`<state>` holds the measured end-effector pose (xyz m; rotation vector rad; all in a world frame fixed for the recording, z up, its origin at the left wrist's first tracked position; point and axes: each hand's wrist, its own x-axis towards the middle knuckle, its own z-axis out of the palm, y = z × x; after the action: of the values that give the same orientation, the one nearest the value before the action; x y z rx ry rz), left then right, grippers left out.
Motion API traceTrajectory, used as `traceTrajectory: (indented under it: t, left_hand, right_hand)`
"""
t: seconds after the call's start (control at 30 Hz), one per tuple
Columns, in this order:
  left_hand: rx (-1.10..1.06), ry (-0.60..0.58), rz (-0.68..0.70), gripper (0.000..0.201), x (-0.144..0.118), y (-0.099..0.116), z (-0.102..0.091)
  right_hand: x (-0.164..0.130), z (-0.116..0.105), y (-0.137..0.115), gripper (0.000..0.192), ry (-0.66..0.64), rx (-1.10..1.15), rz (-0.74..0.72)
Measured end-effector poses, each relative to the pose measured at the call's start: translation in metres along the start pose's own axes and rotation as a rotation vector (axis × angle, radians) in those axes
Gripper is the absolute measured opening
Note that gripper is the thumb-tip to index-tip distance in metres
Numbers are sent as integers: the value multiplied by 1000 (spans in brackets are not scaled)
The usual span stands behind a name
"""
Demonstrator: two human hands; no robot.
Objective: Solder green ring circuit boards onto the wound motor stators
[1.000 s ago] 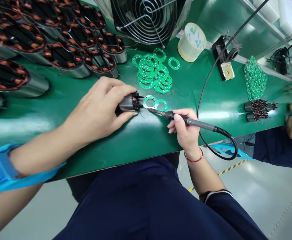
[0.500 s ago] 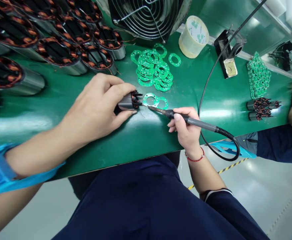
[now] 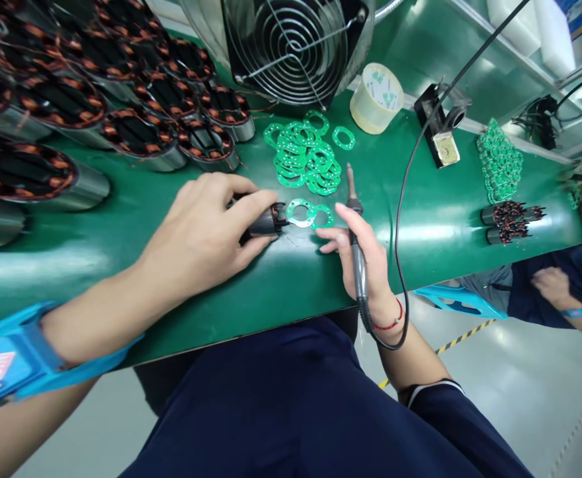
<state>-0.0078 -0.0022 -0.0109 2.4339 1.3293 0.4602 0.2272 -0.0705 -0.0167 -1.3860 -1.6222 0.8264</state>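
Your left hand [image 3: 206, 232] closes around a small dark cylindrical motor stator [image 3: 265, 222], mostly hidden under your fingers; only its wired end shows, near the front edge of the green matte table [image 3: 121, 219]. A pale green ring-shaped circuit board [image 3: 300, 212] touches that end, with a second green ring just beside it. Your right hand [image 3: 365, 255] grips a slim grey soldering iron [image 3: 355, 226], tip pointing away from you, clear of the board; its black cable loops off the front edge. Behind lies a heap of green perforated rings [image 3: 305, 153].
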Motion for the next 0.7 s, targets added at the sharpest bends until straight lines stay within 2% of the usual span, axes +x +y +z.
traceTrajectory:
  t: [0.13,0.23,0.33,0.43,0.6,0.7]
  left_hand:
    - [-145,33,-156,50,-5,4,-2]
    - [-293,-15,-219,55,-6,4,-3]
    - [-387,-59,-119,56,-5,0,0]
    - [-338,-65,-3,48,-1,-3,4]
    - [-318,-120,6,44,2,-6,1]
    - [-461,-163,25,49,5,-11,-4]
  right_hand:
    - [7,4,-4,28,-14,-150,50]
    - [13,17,-6,36,-3,-96,98]
    - [18,32,-6,34,81,65,58]
    - [26,40,-4,33,106,142,10]
    - [31,34,-8,41,-63,83,-68]
    - [23,32,-17,51,-18,-65,-127]
